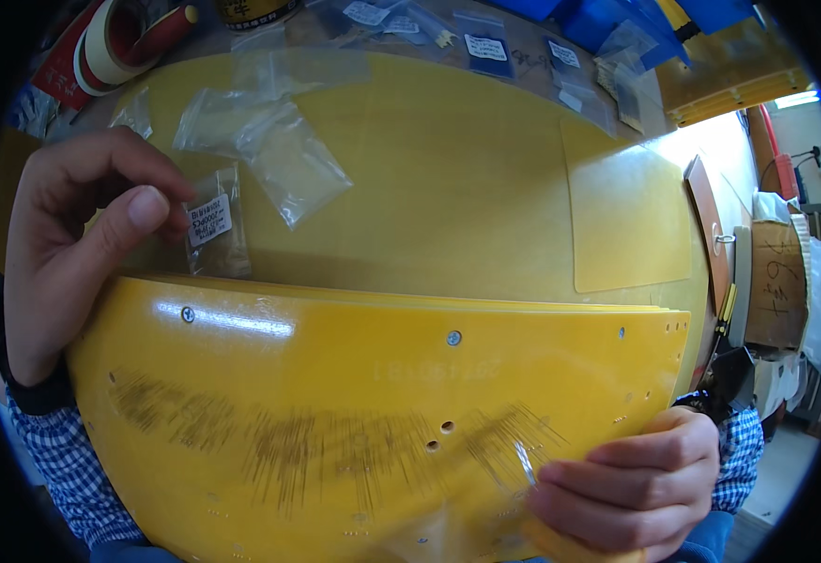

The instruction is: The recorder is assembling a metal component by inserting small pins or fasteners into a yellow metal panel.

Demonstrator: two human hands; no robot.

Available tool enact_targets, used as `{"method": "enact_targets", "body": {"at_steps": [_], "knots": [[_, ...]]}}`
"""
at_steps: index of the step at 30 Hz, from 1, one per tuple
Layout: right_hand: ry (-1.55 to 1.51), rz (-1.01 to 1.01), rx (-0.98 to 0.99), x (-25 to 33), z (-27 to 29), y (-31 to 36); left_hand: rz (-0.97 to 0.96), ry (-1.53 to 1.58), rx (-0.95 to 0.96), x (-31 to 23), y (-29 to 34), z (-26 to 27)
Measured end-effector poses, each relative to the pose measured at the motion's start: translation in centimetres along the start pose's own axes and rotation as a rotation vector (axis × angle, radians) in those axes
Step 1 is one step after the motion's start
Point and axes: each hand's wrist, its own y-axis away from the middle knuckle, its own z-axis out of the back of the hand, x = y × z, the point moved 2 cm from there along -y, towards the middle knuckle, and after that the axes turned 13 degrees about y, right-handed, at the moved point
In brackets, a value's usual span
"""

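Note:
A large yellow board [316, 366] lies before me, with screws, holes and many thin dark needle-like pins [283, 446] standing out in clusters. My left hand [91, 216] is raised over its far left edge, fingers curled. The fingertips meet the left side of a small clear zip bag [232, 246] with a white label; whether they pinch it or something tiny, I cannot make out. My right hand [631, 483] is closed low over the board's right side. A thin shiny sliver [524, 460] shows at its fingertips beside the rightmost pins; its kind is unclear.
Clear zip bags [293, 159] lie on the yellow tabletop [429, 178] beyond the board. Tape rolls [115, 47] stand far left. Labelled bags [485, 52] and blue bins [607, 23] line the back. A flat yellowish sheet [628, 220] and a cardboard box [774, 281] are right.

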Motion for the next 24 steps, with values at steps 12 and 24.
{"method": "enact_targets", "body": {"at_steps": [12, 24], "knots": [[0.022, -0.074, -0.014, 0.1, -0.6, 0.1, 0.024, -0.014, -0.028, 0.0, 0.2, 0.0], [-0.096, -0.089, -0.058, -0.1, -1.5, 0.2, 0.002, -0.029, -0.013, 0.6, 0.2, -0.1]]}}
